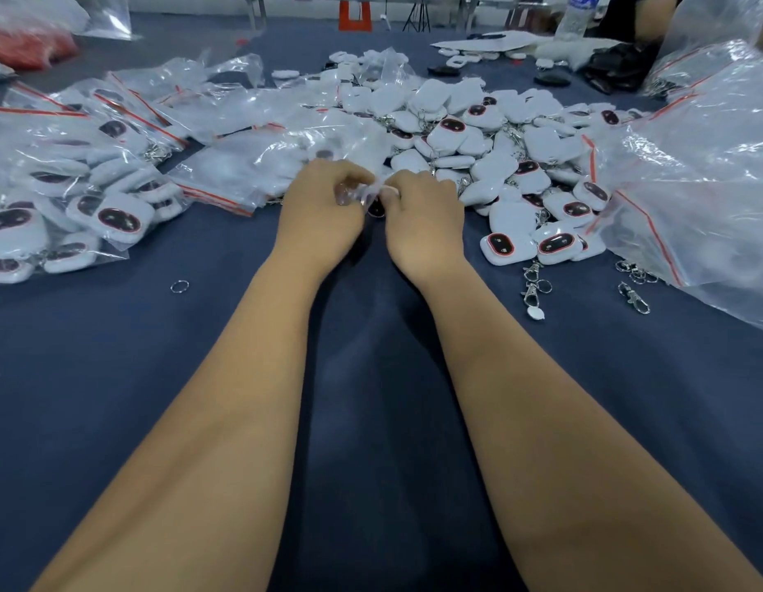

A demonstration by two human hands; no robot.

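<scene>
Both hands — left hand (324, 207), right hand (422, 207) — pinch crinkly clear bag (362, 191).

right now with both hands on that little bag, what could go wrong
The left hand and right hand both pinch the small clear bag; the thin film might slip or tear.
The pile of white keychains sits close beside the right hand; a nudge could scatter pieces.
The split ring lies loose; easily lost.

no legible text or labels
</scene>
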